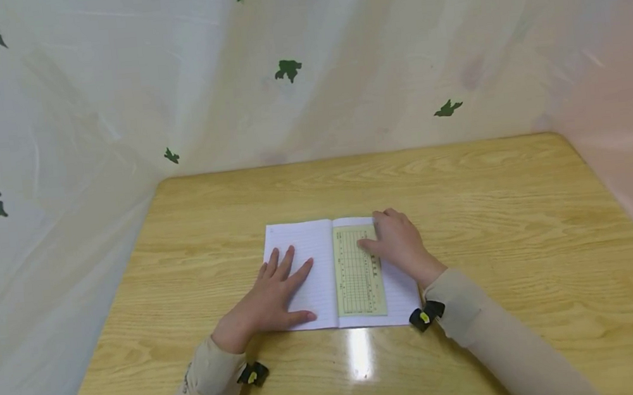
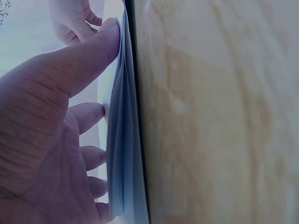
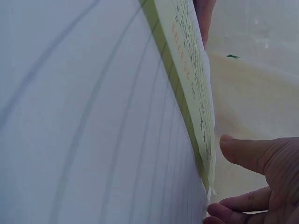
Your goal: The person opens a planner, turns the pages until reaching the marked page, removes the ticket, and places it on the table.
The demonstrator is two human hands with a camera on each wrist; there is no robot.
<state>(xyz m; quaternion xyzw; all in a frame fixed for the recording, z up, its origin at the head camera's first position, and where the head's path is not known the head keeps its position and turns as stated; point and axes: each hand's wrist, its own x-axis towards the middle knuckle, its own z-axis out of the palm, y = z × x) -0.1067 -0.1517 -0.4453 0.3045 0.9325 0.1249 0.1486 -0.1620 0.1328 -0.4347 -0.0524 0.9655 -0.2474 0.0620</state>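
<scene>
An open lined notebook (image 1: 300, 234) lies flat on the wooden table. On its right page, beside the centre fold, rests a yellow-green printed form slip (image 1: 357, 276) with a ruled grid; red digits show on it in the right wrist view. My left hand (image 1: 271, 297) spreads its fingers over the left page, thumb near the lower edge. The left wrist view shows the notebook's page edges (image 2: 124, 154) under those fingertips. My right hand (image 1: 402, 240) is at the upper right of the slip, thumb extended over it and other fingers by the notebook's far edge.
The wooden table (image 1: 500, 205) extends around the notebook on all sides. A pale curtain (image 1: 370, 40) with green leaf and bird shapes hangs behind and beside it. Both sleeved wrists carry small black straps (image 1: 253, 374).
</scene>
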